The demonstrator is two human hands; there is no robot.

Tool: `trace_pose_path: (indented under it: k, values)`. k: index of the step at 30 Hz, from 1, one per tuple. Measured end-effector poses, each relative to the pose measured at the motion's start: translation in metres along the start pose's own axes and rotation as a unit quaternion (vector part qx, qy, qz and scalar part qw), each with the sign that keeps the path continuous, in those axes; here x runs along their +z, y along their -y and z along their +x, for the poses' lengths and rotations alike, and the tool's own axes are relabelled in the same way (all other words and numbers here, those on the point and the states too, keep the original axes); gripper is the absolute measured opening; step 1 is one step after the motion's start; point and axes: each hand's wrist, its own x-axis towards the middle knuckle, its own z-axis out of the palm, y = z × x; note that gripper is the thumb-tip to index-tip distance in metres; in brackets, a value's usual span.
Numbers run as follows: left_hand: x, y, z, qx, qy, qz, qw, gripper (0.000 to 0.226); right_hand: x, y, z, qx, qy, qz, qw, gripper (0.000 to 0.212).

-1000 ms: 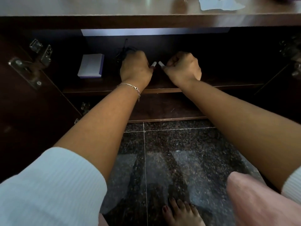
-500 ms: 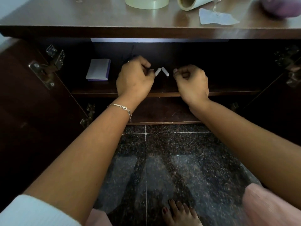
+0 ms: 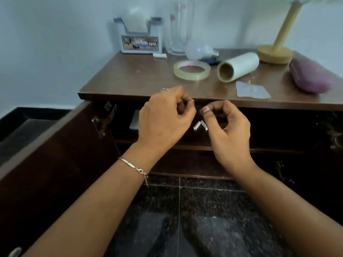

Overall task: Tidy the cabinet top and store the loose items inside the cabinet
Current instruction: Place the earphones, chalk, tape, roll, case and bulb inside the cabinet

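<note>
Our left hand and right hand hover in front of the open cabinet, both with fingers loosely curled and holding nothing. Between them, on the upper shelf, two short white sticks lie side by side, their far ends almost meeting. At the shelf's left a pale pad shows past our left wrist. On the worktop above remain a tape ring, a roll on its side, a light bulb, a clear glass, a tissue holder, a purple pouch at far right, a scrap of plastic and a wooden stand. The left door hangs wide open.
</note>
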Motion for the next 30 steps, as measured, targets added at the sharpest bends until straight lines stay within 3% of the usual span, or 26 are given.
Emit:
trace_pose_path:
  k: [5, 8, 9, 12, 17, 21, 30]
  values:
    - [-0.017, 0.007, 0.031, -0.025, -0.039, -0.043, 0.998, 0.007, 0.005, 0.024, 0.018, -0.062, -0.004, -0.001, 0.998, 0.008]
    - [-0.021, 0.028, 0.059, -0.067, -0.036, -0.072, 0.995, 0.005, 0.011, 0.034, 0.039, -0.108, 0.015, -0.068, 0.992, 0.018]
    - [-0.021, 0.037, 0.069, -0.082, -0.014, -0.057, 0.995, 0.001, 0.015, 0.036, 0.048, -0.122, 0.031, -0.105, 0.987, 0.023]
    - [-0.019, 0.065, 0.099, -0.112, 0.085, 0.015, 0.99, 0.028, 0.031, 0.038, 0.076, -0.144, 0.107, -0.229, 0.957, 0.035]
    - [-0.006, 0.078, 0.123, -0.087, 0.198, 0.142, 0.966, 0.043, 0.057, 0.039, 0.112, -0.13, 0.203, -0.357, 0.902, 0.055]
    - [0.001, 0.077, 0.133, -0.065, 0.216, 0.189, 0.956, 0.043, 0.066, 0.037, 0.121, -0.12, 0.223, -0.382, 0.889, 0.061]
    - [0.015, 0.083, 0.159, -0.025, 0.22, 0.194, 0.956, 0.046, 0.066, 0.035, 0.12, -0.097, 0.231, -0.37, 0.895, 0.06]
